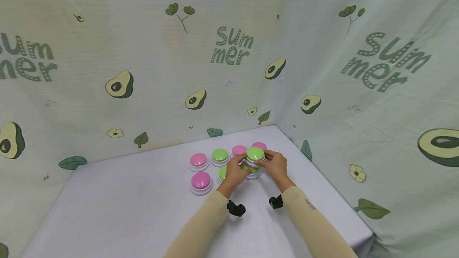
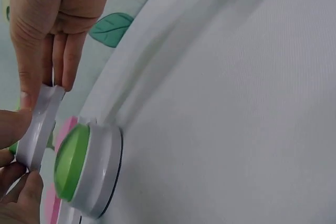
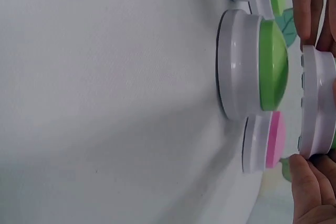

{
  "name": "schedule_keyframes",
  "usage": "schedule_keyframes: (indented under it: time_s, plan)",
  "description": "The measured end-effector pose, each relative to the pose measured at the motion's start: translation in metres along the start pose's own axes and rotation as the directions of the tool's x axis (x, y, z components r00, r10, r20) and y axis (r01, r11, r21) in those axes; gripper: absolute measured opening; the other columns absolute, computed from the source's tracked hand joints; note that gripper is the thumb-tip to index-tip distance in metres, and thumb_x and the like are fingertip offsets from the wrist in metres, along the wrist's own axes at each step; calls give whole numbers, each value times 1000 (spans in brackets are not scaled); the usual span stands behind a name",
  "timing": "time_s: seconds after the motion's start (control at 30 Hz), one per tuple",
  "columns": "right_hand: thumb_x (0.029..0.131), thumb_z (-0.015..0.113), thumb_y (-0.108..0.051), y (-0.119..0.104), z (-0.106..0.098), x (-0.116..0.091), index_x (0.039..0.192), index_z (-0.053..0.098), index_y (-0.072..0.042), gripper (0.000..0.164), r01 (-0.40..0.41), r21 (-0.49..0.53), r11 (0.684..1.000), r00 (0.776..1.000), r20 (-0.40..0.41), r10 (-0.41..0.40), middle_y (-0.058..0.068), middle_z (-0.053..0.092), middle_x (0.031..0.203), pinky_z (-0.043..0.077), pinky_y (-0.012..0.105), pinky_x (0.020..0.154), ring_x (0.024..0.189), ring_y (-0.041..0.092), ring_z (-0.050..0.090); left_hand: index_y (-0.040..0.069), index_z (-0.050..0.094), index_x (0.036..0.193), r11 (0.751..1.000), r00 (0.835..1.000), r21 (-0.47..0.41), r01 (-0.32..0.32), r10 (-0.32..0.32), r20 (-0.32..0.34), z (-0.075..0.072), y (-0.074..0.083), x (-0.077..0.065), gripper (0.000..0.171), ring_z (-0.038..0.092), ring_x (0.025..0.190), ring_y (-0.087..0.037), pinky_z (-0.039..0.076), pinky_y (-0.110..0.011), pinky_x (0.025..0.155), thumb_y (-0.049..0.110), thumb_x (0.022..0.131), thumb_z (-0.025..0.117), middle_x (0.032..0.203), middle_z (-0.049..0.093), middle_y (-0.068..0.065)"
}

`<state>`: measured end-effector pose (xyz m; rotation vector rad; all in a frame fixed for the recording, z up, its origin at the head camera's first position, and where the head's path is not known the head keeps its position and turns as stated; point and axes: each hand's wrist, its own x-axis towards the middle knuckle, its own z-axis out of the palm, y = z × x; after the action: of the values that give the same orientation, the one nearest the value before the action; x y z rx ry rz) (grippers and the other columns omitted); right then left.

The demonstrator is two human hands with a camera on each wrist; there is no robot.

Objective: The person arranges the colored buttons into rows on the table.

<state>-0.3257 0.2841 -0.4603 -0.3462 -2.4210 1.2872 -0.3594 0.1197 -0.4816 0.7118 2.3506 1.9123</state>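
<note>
A green-domed push button (image 1: 255,153) with a white base is lifted above the table, held between both hands. My left hand (image 1: 234,172) grips its left edge, and my right hand (image 1: 276,165) grips the opposite edge by the rim. In the left wrist view the raised button's white base (image 2: 39,129) is tilted between the fingertips. Under it, apart from it, another green push button (image 3: 273,66) sits on the table. A further green button (image 1: 222,173) is partly hidden behind my left hand.
At the left of the group stand two pink buttons, one behind (image 1: 198,159) and one in front (image 1: 201,180). A green button (image 1: 220,155) and two pink ones (image 1: 238,150) line the back. The white-covered table (image 1: 125,206) meets a printed cloth backdrop (image 1: 154,59).
</note>
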Motion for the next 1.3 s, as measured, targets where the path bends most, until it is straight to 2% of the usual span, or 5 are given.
schedule_keyframes:
  time_s: [0.47, 0.6, 0.8, 1.13, 1.3]
  plan:
    - [85, 90, -16, 18, -22, 6, 140, 60, 9, 67, -45, -105, 993, 999, -13, 43, 26, 64, 137, 48, 54, 113, 131, 43, 60, -10, 48, 150, 996, 993, 70, 63, -69, 92, 33, 7, 7, 67, 50, 143, -37, 47, -37, 115, -15, 87, 69, 155, 49, -25]
    - [84, 91, -19, 24, -27, 8, 141, 59, 7, 70, -75, -149, 986, 997, -16, 74, 25, 63, 139, 43, 56, 116, 134, 43, 57, -12, 44, 151, 997, 990, 39, 65, -69, 120, 45, 7, 6, 71, 47, 145, -40, 46, -40, 115, -17, 85, 69, 158, 44, -27]
    - [85, 89, -16, 35, -34, 8, 141, 58, 9, 69, -102, -171, 980, 995, -21, 100, 27, 61, 141, 45, 57, 115, 134, 46, 56, -13, 30, 158, 994, 974, -41, 105, -95, 206, 64, 8, 2, 79, 34, 152, -41, 37, -44, 122, -14, 88, 68, 167, 26, -29]
    - [86, 88, -15, 53, -30, 9, 140, 57, 11, 68, -129, -177, 976, 991, 6, 132, 29, 60, 141, 42, 57, 117, 137, 47, 52, -10, 24, 161, 978, 943, 18, 210, -207, 260, 75, 3, -3, 83, 22, 157, -39, 23, -48, 129, -1, 94, 71, 172, 15, -27]
    - [86, 88, -14, 59, -28, 12, 141, 56, 12, 68, -127, -177, 976, 991, 18, 132, 29, 59, 141, 42, 56, 117, 137, 46, 53, -10, 26, 161, 974, 939, 43, 222, -226, 259, 78, -1, -1, 83, 18, 159, -38, 19, -48, 130, 3, 94, 73, 172, 16, -26]
